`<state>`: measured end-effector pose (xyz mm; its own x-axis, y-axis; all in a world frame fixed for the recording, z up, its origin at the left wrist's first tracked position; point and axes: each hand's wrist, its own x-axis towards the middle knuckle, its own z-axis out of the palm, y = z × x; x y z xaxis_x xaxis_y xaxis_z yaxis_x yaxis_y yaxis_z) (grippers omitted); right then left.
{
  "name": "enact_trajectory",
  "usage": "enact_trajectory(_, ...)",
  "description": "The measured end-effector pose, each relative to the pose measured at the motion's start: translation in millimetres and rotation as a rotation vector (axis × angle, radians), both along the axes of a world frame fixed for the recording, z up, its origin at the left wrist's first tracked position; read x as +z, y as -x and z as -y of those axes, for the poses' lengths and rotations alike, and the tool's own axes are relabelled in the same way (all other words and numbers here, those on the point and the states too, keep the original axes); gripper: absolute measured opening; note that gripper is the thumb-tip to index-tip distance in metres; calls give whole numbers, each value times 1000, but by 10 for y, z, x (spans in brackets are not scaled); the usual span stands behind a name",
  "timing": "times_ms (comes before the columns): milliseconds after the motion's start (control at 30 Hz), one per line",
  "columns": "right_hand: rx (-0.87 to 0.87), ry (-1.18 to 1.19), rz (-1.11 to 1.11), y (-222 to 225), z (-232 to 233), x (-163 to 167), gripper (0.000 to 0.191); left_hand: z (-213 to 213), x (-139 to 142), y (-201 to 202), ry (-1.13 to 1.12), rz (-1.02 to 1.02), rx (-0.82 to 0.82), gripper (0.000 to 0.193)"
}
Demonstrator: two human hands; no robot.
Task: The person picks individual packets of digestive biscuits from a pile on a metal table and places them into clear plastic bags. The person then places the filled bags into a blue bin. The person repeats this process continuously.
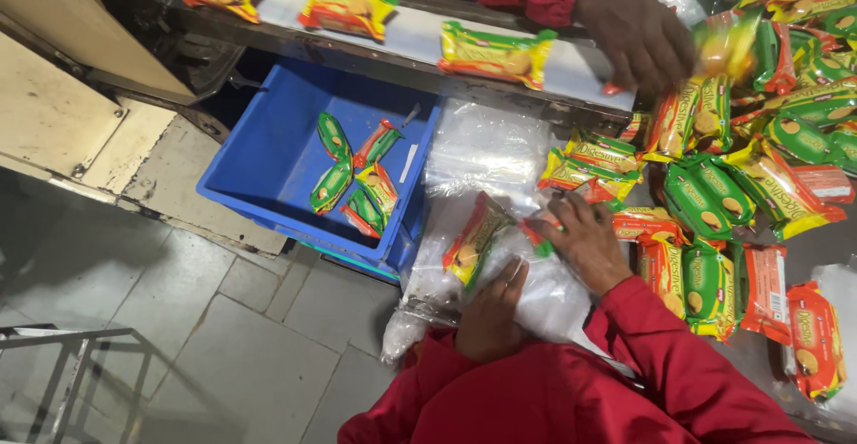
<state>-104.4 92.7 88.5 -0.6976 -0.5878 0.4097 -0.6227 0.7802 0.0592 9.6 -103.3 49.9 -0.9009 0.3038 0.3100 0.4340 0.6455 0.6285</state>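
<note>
**Two hands at a clear plastic bag beside a conveyor of biscuit packets**

Head view, looking down. The left hand (489,312), at 6 o'clock in the frame, lies on the clear plastic bag (500,257), fingers curled against the film; whether it pinches the film cannot be told. The right hand (585,240), just at 2 o'clock of the left, rests with fingers spread and pressed down on the same bag, fingertips touching a biscuit packet (473,239) of yellow, red and green wrap that lies tilted inside the film. Both sleeves are red.

At 3 o'clock of the hands, a loose heap of biscuit packets (741,185) covers the table, green and red-yellow wraps overlapping. At 12 o'clock runs a white conveyor belt (420,38) carrying single packets in a row. A co-worker's hand (634,38), also red-sleeved, reaches over the belt's end at 1 o'clock, blurred. At 10 o'clock stands a blue plastic crate (268,154) holding a few packets, on a grey tiled floor (223,337).
</note>
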Motion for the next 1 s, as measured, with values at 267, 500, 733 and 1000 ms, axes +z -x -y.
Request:
enact_trajectory(267, -48, 1376, 734, -375, -357, 186, 78, 151, 73, -39, 122, 66, 234, 55)
enact_trajectory(500, -70, 562, 427, -646, -279, 114, 87, 110, 88, 143, 109, 6, 171, 76)
enact_trajectory(733, -35, 455, 585, -402, -157, 103, 74, 31, 107, -14, -9, -93, 241, 59)
enact_trajectory(1000, -5, 1237, 1030, -302, -459, -252, 63, 201, 16, -74, -63, -82, 220, 48)
